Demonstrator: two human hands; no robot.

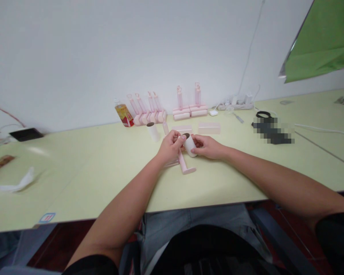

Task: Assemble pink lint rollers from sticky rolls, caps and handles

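Note:
A short white paper roll (190, 148) with a brown core, like a lint roller refill, is tilted just above the table between my hands. My right hand (208, 147) has its fingers and thumb closed round the roll's right side. My left hand (170, 146) is closed too, its thumb pressing the roll's upper rim; its other fingers are partly hidden. Below them is a pink plastic piece (183, 163) with a flat round end. I cannot tell whether my left hand also touches it. Another white roll (153, 132) stands upright behind my left hand.
Several pink lint rollers (150, 110) stand along the wall, with more (190, 105) to their right. Nearer are pale pink covers (209, 128). A yellow-and-red bottle (124, 113), a power strip (235, 105), black tape (263, 115) and a crumpled white wrapper (20, 182) are also on the table.

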